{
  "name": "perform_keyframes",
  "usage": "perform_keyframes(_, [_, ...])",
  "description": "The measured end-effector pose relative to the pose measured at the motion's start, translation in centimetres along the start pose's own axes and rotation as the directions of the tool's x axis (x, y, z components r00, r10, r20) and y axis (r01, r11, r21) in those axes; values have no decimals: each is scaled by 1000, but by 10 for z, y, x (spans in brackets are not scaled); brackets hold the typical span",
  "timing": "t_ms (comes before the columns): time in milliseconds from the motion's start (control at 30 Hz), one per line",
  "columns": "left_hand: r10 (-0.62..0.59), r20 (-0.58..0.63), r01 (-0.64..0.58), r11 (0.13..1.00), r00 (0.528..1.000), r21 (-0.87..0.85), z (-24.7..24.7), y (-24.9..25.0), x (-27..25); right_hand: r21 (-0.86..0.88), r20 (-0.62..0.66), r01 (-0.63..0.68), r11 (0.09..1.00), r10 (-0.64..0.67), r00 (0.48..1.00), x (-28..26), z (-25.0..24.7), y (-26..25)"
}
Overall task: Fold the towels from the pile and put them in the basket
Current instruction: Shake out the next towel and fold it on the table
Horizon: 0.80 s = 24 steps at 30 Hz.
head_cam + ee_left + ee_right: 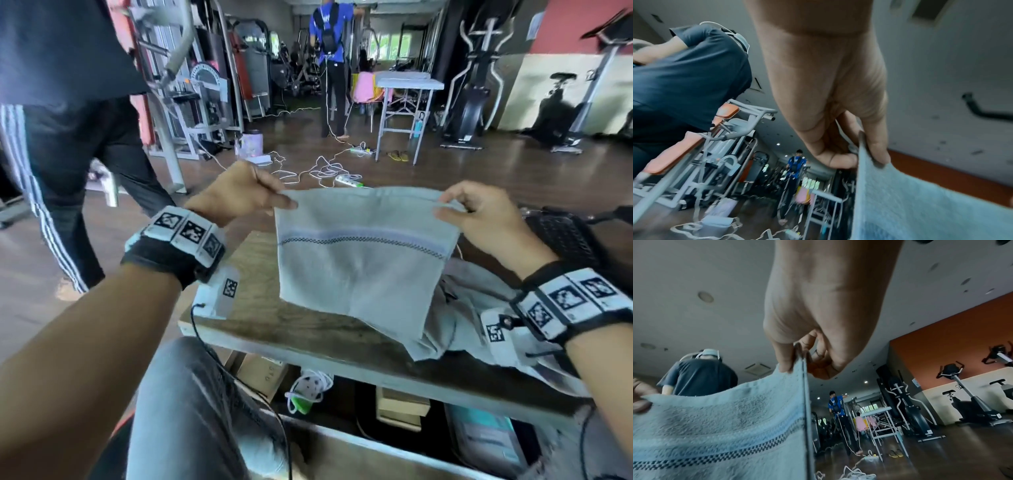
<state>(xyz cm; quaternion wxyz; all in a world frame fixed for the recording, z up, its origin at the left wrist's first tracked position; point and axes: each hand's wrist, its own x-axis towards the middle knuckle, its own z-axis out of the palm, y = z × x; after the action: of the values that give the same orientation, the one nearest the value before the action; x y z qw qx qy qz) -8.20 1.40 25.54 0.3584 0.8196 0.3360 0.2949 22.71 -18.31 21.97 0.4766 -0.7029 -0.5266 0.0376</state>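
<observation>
A light blue towel [359, 263] with a checked stripe hangs in the air above the wooden table [294, 329], doubled over. My left hand [239, 195] pinches its top left corner between thumb and fingers. At the top right corner my right hand [479, 212] pinches the two layers. The left wrist view has the towel [920, 203] hanging from the left hand [855, 155]. In the right wrist view the towel [725, 426] spreads leftward from the right hand [797, 360]. A pile of grey towels [472, 318] lies on the table under my right wrist. A dark basket [565, 236] shows behind my right hand.
A person in black striped trousers [61, 171] walks close by on the left. Cables and power strips [325, 168] lie on the floor beyond the table. Another person in blue [330, 68] stands far back beside a folding table [407, 85]. Boxes [400, 404] sit under the table.
</observation>
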Motion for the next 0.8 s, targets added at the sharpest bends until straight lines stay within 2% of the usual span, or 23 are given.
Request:
perform_keyframes(67, [40, 33, -37, 996, 999, -82, 0, 17, -8, 42, -67, 9, 999, -7, 998, -8, -13, -3])
perform_keyframes(133, [43, 11, -42, 994, 999, -99, 7, 20, -6, 62, -95, 9, 998, -3, 995, -13, -17, -3])
perform_keyframes(233, [-23, -45, 24, 1000, 999, 15, 32, 6, 16, 75, -110, -43, 996, 51, 993, -16, -11, 9])
perform_keyframes(300, [-71, -92, 80, 992, 993, 94, 56, -15, 33, 13, -92, -74, 997, 74, 993, -16, -1, 24])
perform_keyframes(367, [-123, -78, 135, 976, 989, 171, 82, -37, 48, -56, -46, -96, 994, 94, 995, -15, 13, 44])
perform_keyframes(467, [-162, -11, 159, 948, 987, 277, 118, -63, 58, -156, 65, -114, 981, 125, 990, -18, 41, 77])
perform_keyframes(567, [-94, 108, 69, 975, 990, 210, 157, -75, 56, -223, 144, -122, 967, 157, 977, -26, 70, 100])
perform_keyframes(633, [3, 258, -29, 995, 966, 96, 182, -77, 51, -231, 160, -104, 967, 144, 977, -35, 88, 108])
perform_keyframes(700, [74, 366, -99, 994, 928, 50, 204, -77, 46, -191, 135, -38, 981, 64, 989, -45, 104, 119])
perform_keyframes(800, [60, 433, -96, 993, 899, 62, 228, -78, 40, -140, 200, -136, 981, 162, 966, -58, 122, 134])
